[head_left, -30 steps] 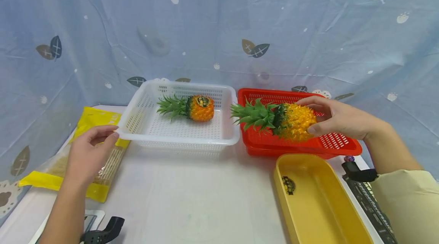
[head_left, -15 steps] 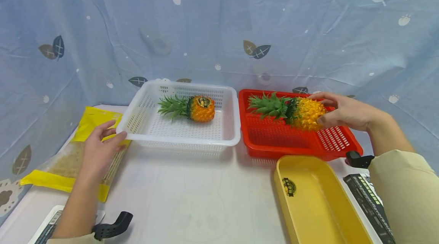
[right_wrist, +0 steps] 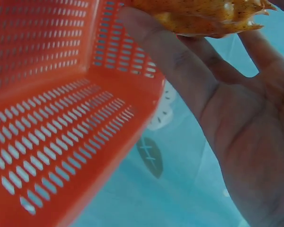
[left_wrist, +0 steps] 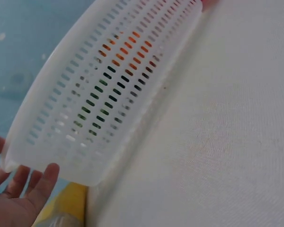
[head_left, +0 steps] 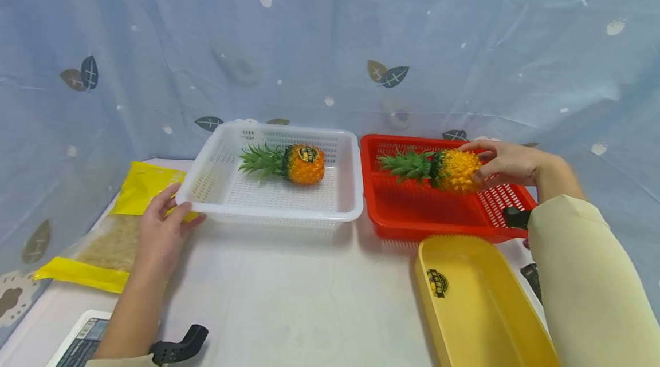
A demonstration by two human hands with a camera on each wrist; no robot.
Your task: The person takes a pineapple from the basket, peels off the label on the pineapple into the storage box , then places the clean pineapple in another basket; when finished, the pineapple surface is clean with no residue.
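One pineapple [head_left: 458, 171] is held by the right hand [head_left: 507, 164] over the red basket [head_left: 404, 227]; slack fingertips could let its glossy body roll, or the rim catch its crown. Left hand [head_left: 162, 229] touches the corner of the white basket [head_left: 268, 212], grip indeterminable from these angles; the yellow tray [head_left: 479, 298] obstructs the red basket's near side.
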